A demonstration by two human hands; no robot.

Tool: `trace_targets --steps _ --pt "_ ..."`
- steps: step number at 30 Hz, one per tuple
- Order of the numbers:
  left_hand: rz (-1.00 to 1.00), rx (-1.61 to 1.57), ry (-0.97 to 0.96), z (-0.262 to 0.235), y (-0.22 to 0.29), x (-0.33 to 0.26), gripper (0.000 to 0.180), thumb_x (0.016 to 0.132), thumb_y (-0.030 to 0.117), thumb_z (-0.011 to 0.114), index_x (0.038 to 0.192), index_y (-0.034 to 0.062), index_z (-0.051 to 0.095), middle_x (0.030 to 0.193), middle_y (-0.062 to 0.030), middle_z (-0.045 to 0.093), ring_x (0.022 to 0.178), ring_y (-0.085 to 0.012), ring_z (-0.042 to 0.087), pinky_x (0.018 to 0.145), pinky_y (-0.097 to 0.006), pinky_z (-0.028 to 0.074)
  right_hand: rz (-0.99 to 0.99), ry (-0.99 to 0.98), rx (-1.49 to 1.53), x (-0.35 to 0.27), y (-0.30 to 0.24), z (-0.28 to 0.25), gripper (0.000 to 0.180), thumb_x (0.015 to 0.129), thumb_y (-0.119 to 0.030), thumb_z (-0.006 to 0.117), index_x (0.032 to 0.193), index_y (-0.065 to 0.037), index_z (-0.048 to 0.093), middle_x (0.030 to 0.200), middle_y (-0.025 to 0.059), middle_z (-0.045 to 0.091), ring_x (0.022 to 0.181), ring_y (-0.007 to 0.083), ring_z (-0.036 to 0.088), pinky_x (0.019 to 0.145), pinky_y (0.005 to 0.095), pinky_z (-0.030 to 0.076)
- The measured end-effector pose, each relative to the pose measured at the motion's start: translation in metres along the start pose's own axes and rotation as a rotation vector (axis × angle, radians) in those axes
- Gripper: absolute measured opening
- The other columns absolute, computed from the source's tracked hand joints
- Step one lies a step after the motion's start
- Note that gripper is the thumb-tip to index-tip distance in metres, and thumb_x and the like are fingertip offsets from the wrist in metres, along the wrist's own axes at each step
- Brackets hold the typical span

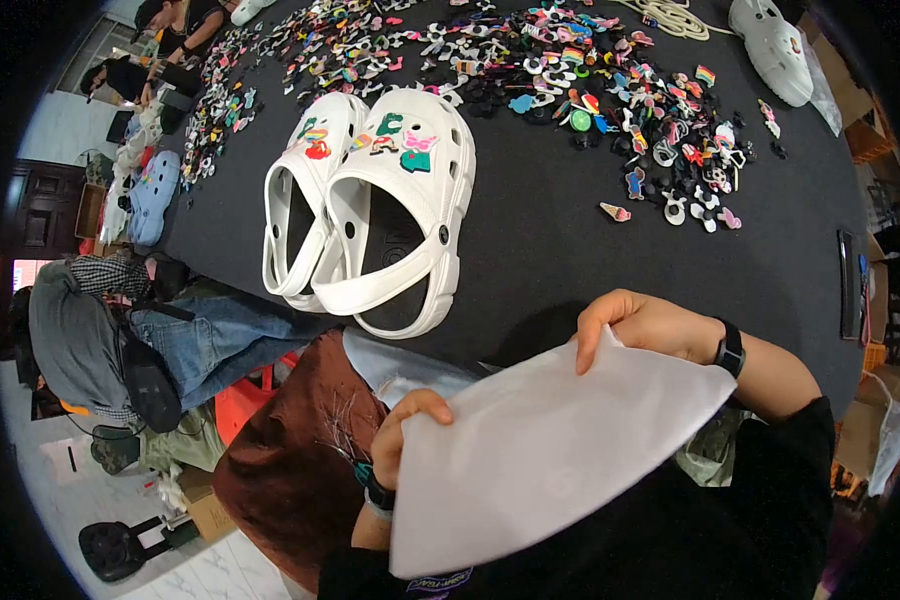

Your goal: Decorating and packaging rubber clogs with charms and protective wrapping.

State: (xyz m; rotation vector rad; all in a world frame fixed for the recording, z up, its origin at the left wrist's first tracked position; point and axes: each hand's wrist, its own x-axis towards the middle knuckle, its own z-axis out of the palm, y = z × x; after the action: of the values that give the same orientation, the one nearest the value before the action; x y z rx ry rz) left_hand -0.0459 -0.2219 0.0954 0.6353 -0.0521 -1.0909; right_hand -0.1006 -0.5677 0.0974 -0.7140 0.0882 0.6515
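Both my hands hold a smooth white sheet above my lap, in front of the table's near edge; whether it is paper or a flat plastic bag I cannot tell. My left hand pinches its left edge with the thumb on top. At its upper right edge, my right hand grips it between thumb and fingers. Beyond the sheet, a pair of white clogs stands on the black table: the right clog overlaps the left clog. Colourful shoe charms are fixed on both toes, and their heel straps face me.
Loose shoe charms spread across the far table. Another white clog lies far right near a rope; a blue clog sits at the left edge. A dark tray is at right. People work at left, one close by.
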Motion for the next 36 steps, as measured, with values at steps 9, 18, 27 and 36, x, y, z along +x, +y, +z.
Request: trace_targets --steps 9,18,27,36 --pt "0.581 1.349 0.04 0.045 0.025 0.019 0.045 0.067 0.011 0.079 0.108 -0.0031 0.067 0.099 -0.0134 0.065 0.086 -0.0235 0.063 0.078 -0.034 0.05 0.124 0.008 0.151 0.003 0.012 0.012 0.016 0.091 -0.008 0.059 0.102 0.0 0.067 0.093 0.0091 0.069 0.075 0.0116 0.068 0.064 0.0206 0.056" --pt "0.668 1.379 0.1 0.049 0.025 -0.005 0.043 0.071 0.014 0.076 0.11 -0.0002 0.065 0.104 -0.0164 0.063 0.089 -0.0304 0.061 0.075 -0.037 0.049 0.288 -0.068 0.214 -0.002 0.006 0.024 0.043 0.099 -0.011 0.049 0.136 0.006 0.037 0.12 0.0263 0.058 0.095 0.0311 0.069 0.065 0.0304 0.063" --pt "0.366 0.517 0.521 0.075 0.012 0.017 0.047 0.083 -0.007 0.064 0.128 -0.0062 0.048 0.114 -0.0155 0.062 0.089 -0.0227 0.065 0.063 -0.031 0.055 -0.415 -0.101 -0.668 -0.007 -0.024 0.047 0.112 0.066 -0.022 0.091 0.148 -0.001 0.017 0.143 0.0143 0.04 0.132 0.0225 0.039 0.11 0.0395 0.031" --pt "0.185 0.473 0.397 0.069 0.006 0.024 0.039 0.088 -0.004 0.061 0.125 -0.0035 0.05 0.111 -0.0144 0.061 0.077 -0.0206 0.065 0.054 -0.03 0.053 -0.073 0.162 -0.335 -0.007 -0.022 0.043 0.084 0.076 -0.019 0.081 0.143 0.001 0.034 0.133 0.0124 0.052 0.122 0.0192 0.049 0.102 0.0338 0.04"
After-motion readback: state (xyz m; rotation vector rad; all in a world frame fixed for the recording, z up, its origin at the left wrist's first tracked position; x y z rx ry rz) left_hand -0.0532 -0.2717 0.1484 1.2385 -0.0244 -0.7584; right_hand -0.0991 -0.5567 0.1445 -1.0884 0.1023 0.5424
